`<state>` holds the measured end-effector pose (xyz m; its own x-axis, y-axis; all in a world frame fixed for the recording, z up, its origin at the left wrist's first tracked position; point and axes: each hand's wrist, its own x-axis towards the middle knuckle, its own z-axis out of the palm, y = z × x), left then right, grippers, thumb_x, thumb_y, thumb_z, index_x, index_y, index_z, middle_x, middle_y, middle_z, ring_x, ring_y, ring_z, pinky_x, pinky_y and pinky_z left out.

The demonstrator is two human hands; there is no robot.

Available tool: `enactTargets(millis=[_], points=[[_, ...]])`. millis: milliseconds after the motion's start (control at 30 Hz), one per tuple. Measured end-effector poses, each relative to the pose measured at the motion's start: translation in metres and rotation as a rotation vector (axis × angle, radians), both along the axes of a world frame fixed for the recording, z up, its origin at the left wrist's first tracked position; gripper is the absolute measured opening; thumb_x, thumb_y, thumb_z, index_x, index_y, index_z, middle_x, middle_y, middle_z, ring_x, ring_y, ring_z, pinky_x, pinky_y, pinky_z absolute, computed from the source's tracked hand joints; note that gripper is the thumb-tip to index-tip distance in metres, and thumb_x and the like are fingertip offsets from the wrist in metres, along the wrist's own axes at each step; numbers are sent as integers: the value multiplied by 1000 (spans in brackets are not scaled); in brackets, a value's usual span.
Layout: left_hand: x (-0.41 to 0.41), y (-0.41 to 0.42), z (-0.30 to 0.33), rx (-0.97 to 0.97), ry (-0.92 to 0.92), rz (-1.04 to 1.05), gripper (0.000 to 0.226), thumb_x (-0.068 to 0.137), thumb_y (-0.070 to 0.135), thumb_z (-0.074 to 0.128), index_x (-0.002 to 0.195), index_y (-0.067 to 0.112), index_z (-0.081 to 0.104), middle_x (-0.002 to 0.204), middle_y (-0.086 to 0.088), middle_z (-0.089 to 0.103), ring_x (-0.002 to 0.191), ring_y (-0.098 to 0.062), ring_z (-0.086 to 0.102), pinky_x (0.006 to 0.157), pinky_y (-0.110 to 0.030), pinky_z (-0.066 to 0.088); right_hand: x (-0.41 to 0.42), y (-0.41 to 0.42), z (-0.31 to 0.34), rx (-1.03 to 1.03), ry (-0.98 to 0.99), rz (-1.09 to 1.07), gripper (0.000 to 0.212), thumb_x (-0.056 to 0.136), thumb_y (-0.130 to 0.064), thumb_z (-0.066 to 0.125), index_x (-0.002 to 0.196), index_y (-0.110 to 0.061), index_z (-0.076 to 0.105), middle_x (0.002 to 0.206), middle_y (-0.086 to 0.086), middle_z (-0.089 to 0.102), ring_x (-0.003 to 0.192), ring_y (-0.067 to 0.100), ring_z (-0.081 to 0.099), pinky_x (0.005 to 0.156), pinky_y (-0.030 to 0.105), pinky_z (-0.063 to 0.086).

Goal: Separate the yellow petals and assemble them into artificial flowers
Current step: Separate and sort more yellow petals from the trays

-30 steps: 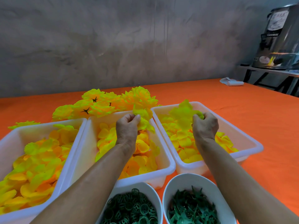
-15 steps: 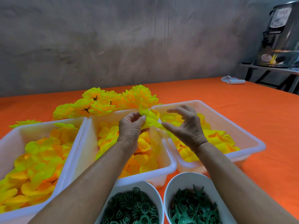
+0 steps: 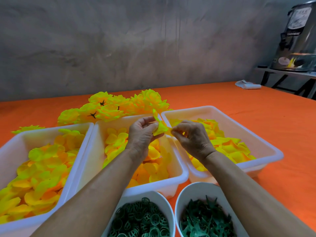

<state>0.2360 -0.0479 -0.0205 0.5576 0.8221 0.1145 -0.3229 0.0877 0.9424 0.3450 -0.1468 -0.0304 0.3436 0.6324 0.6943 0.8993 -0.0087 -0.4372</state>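
Left hand (image 3: 143, 132) pinches a small petal stack (image 3: 159, 128) above the middle tray (image 3: 177, 170); right hand (image 3: 191, 137) nips its near edge between thumb and forefinger, other fingers loosely curled. Judged step: peeling one petal off; best done by pulling slowly at the edge while the left grip stays firm, so only one layer lifts. Left tray (image 3: 10, 147), middle tray and right tray (image 3: 266, 147) hold loose yellow petals; one bowl (image 3: 164, 205) holds green rings, the other bowl (image 3: 184, 197) green spiked calyxes; finished flowers (image 3: 109, 110) lie on the tabletop (image 3: 256, 108) behind.
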Motion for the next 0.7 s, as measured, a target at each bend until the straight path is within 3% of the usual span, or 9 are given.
enactTargets(millis=[67, 167, 233, 333, 400, 533, 633, 700], points=[[0, -2, 3, -32, -53, -93, 9, 93, 6, 53, 100, 5, 59, 84, -8, 66, 67, -15, 68, 55, -23, 56, 2, 0, 1, 38, 36, -39, 6, 77, -5, 74, 73, -1, 73, 69, 16, 67, 62, 27, 61, 62, 38, 46], [0, -4, 6, -49, -93, -230, 24, 100, 23, 40, 103, 6, 56, 87, -9, 70, 71, -21, 70, 60, -24, 56, 3, -2, 3, 113, 120, -101, 15, 74, -8, 77, 65, 0, 68, 54, 6, 54, 53, 18, 47, 56, 34, 39], [-1, -3, 6, -20, -81, -259, 25, 101, 22, 37, 106, 7, 57, 93, -6, 70, 74, -21, 70, 62, -25, 55, 3, -3, 3, 148, 160, -112, 21, 72, -9, 79, 60, -2, 63, 49, -6, 42, 48, 13, 37, 53, 30, 31], [0, -4, 1, 85, -2, -226, 12, 95, 10, 50, 103, 7, 58, 94, -7, 65, 71, -17, 68, 58, -23, 53, 4, -3, 4, 175, 223, -85, 27, 70, -11, 81, 57, -10, 57, 47, -16, 33, 46, 3, 30, 51, 26, 25], [1, -6, -3, 169, 61, -194, 15, 87, 10, 63, 101, 8, 58, 90, -9, 65, 68, -14, 68, 57, -21, 53, 5, -4, 4, 175, 223, -60, 41, 69, -9, 81, 53, -20, 46, 47, -17, 30, 46, 2, 28, 50, 25, 23], [2, -10, -4, 210, 115, -158, 48, 77, 20, 73, 115, 7, 47, 105, -14, 62, 69, -15, 68, 57, -23, 54, 4, -4, 4, 151, 187, -35, 58, 67, -7, 82, 51, -32, 32, 46, -16, 27, 45, 1, 26, 46, 16, 24], [3, -9, 2, 103, 72, -138, 30, 90, 33, 57, 106, 10, 48, 95, -12, 63, 66, -16, 66, 53, -25, 53, 7, -4, 5, 216, 324, -44, 54, 66, -14, 84, 49, -27, 34, 48, -8, 30, 48, 9, 24, 47, 22, 24], [3, -8, 4, 63, 47, -138, 18, 98, 26, 46, 99, 8, 50, 88, -13, 61, 63, -17, 63, 51, -24, 52, 8, -4, 5, 262, 432, -37, 53, 66, -17, 84, 48, -23, 35, 50, -3, 31, 50, 9, 24, 47, 26, 23]])
